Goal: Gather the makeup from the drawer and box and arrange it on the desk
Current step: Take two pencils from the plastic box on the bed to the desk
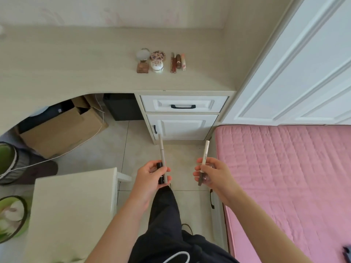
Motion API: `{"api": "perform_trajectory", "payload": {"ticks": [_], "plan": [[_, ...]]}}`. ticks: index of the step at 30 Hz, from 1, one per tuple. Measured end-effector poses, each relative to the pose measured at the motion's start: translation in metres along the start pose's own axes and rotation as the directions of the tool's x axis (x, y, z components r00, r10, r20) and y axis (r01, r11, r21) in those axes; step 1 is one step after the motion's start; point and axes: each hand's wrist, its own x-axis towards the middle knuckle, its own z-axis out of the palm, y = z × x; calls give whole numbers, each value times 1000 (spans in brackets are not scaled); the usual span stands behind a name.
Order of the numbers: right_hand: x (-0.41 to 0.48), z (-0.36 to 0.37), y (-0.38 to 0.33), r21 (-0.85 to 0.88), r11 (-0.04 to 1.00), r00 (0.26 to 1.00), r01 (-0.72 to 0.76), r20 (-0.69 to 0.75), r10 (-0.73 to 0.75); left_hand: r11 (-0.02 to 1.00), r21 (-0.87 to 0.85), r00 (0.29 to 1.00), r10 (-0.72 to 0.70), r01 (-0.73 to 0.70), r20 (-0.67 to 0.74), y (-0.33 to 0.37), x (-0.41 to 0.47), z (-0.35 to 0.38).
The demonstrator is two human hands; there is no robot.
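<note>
Above the floor (180,154) between white stool (76,205) and pink bed (284,168), a beige pencil (162,150) and a black tube (161,177) are gripped together in the left hand (150,176); a white pen (205,152) is pinched by the right hand (213,174). More makeup (157,65) is lined up near the counter (76,63) front edge, above the closed drawer (182,104).
</note>
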Motion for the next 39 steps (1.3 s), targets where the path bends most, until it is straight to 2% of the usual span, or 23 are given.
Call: {"api": "perform_trajectory", "payload": {"ticks": [5,13,21,25,29,33,39], "plan": [[48,21,-56,69,997,998,32,-47,-29,1000,26,999,8,-9,50,60,59,-6],[121,57,-119,85,995,996,47,-78,-41,995,82,990,40,-51,135,140,142,0],[184,61,-178,75,995,987,59,-152,-47,992,121,979,16,-41,205,190,210,40],[222,55,-210,44,999,990,28,-141,-22,982,179,978,18,-56,210,210,244,69],[261,44,-236,-44,999,994,-7,-108,2,946,312,985,36,-88,169,222,278,104],[301,30,-254,-250,967,998,-40,-64,25,890,437,986,72,-131,149,232,311,140],[359,17,-279,-433,900,998,-54,-42,40,835,529,988,110,-153,111,251,361,179]]}}
